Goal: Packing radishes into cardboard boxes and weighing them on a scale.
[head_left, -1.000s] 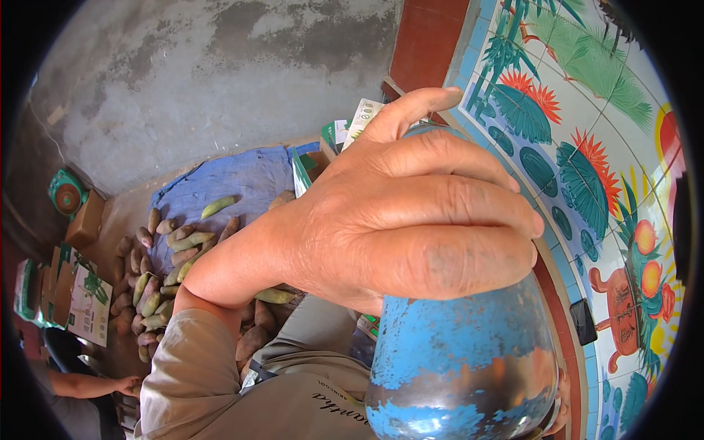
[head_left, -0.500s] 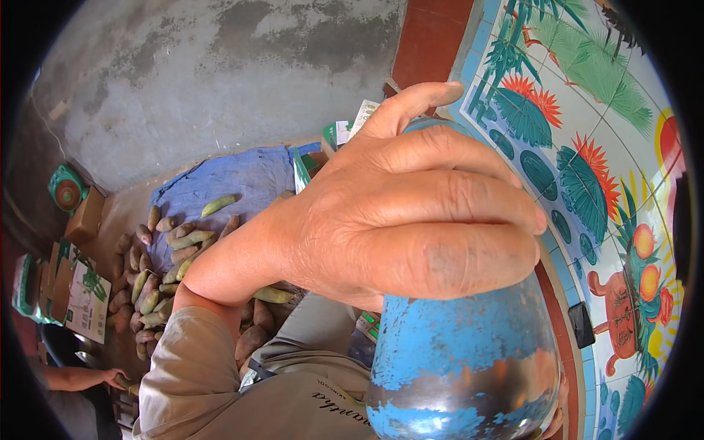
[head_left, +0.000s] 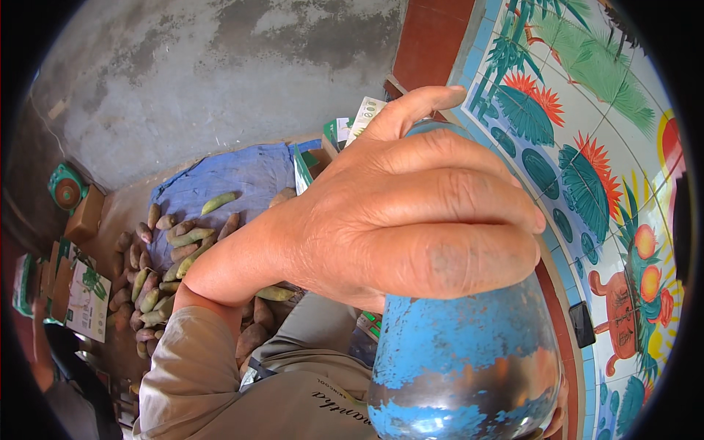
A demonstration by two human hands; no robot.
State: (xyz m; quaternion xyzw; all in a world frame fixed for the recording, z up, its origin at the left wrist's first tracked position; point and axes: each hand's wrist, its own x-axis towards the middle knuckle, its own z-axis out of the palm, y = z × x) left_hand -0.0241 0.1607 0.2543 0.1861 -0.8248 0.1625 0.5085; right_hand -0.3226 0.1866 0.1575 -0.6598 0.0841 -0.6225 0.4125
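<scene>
A blue metal flask (head_left: 466, 337), its paint worn down to bare shiny metal in patches, fills the lower right of the view close up. My left hand (head_left: 418, 213) is wrapped over its upper part from above, back of the hand facing up, fingers curled over the far right side. One finger at the top sticks out straighter than the others, and the thumb is hidden. Along the flask's lower right edge shows a sliver of my right hand (head_left: 562, 407), pressed against the side. The flask hides the rest of it.
Brown and green elongated tubers (head_left: 150, 301) lie piled on the floor and a blue sheet (head_left: 220, 176). Cartons (head_left: 88, 293) and a green scale (head_left: 67, 187) stand left, near a co-worker's arm (head_left: 42, 352). A phone (head_left: 581, 325) lies beside the painted tile wall (head_left: 543, 176).
At the far left, the co-worker's arm has moved from reaching toward the tubers up to the cartons. My hands and the flask have hardly moved.
</scene>
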